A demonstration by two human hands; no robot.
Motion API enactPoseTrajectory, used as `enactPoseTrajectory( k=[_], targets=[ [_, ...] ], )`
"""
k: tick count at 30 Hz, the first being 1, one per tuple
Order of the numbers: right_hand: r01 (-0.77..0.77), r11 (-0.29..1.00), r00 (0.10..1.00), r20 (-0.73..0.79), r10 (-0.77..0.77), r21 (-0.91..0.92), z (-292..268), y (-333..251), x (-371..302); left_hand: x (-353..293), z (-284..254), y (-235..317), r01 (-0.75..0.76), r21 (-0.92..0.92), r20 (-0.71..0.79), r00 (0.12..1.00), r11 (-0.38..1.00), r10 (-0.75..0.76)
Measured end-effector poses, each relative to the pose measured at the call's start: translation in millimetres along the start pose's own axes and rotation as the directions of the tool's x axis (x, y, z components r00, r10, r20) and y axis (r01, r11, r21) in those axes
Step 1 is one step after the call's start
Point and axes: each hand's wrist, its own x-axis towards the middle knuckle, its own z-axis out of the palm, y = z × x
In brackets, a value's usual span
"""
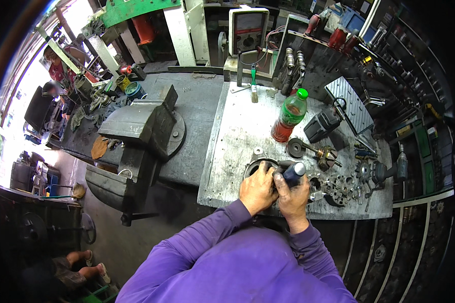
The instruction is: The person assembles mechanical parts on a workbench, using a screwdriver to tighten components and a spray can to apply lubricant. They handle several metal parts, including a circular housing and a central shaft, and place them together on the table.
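Observation:
My right hand (292,198) is wrapped around a dark blue cylindrical tool with a pale round end (294,172); its working end is hidden, so its kind cannot be made out. Close beside it, my left hand (258,191) has its fingers bent over a round metal housing (253,169) at the front of the metal-topped bench (227,151). The two hands nearly touch. Right of them lie several small metal parts (341,189) and a shaft with a round disc (296,148). A metal rotor-like part (328,157) sits beyond those parts.
A large bench vise (141,126) stands to the left. Behind my hands is a bottle of red liquid with a green cap (290,113), with a paintbrush (254,88) farther back. A dark container (321,123) and tool racks line the right. Another person's legs (86,267) show lower left.

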Motion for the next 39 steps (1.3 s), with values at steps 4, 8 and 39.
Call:
enactPoseTrajectory(
  k=[4, 8, 39],
  targets=[
    [-0.039, 0.994, 0.999, 0.018, 0.038, 0.104, -3.7, 2.7, 1.6, 2.2, 2.4, -0.5, -0.028, 0.035, -0.027, 0.999, 0.999, 0.029],
    [-0.053, 0.987, 0.996, 0.075, 0.042, 0.151, -10.8, 3.8, 7.9, 4.2, 4.5, 6.5, 0.062, 0.079, -0.042, 0.997, 0.995, -0.058],
    [0.046, 0.781, 0.993, -0.114, 0.033, 0.623, -253.8, 48.3, 48.5, -7.8, 15.7, 4.7, 0.070, 0.336, -0.061, 0.997, 0.939, -0.052]
  ],
)
